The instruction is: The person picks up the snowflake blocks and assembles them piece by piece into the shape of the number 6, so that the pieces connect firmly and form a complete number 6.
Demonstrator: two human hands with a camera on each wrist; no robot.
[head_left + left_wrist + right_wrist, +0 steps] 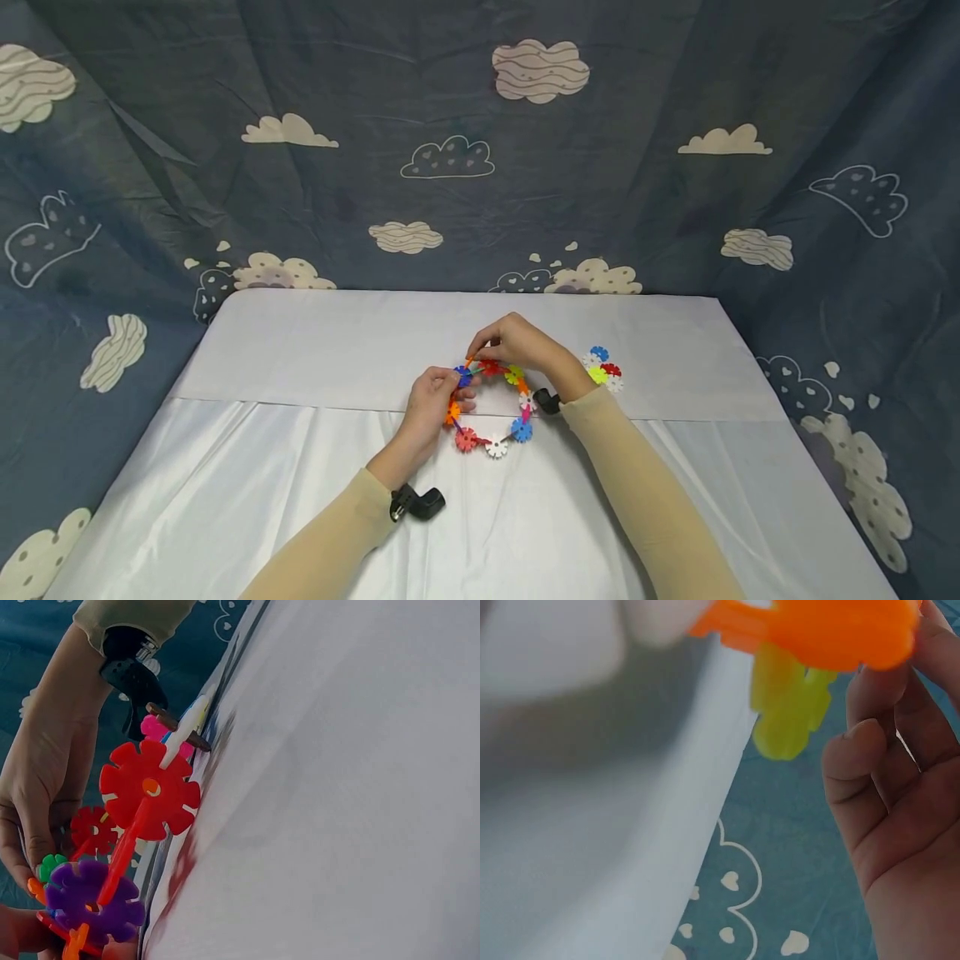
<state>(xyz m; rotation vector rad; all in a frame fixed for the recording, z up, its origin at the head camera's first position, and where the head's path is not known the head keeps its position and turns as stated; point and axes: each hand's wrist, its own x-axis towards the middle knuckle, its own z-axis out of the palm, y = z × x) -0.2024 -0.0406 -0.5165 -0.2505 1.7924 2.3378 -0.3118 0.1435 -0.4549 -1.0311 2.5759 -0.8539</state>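
Note:
A ring of linked, notched plastic snowflake discs is between my hands, its lower side formed by a red disc (466, 439), a white disc (497, 448) and a light blue disc (522, 430). My left hand (432, 400) pinches a dark blue disc (463, 377) at the ring's upper left. Reaching over the far side, my right hand (517, 340) pinches a small orange disc (470, 361) beside that blue one. The left wrist view shows a purple disc (94, 900) and a large red disc (150, 787) joined edgewise. A blurred orange disc (840, 634) fills the top of the right wrist view.
A small cluster of loose snowflake discs (597, 374) lies on the white-covered table (300, 342), right of the right wrist. Black cameras are strapped to both wrists. Behind the table hangs a dark curtain (450, 92) with a cloud print.

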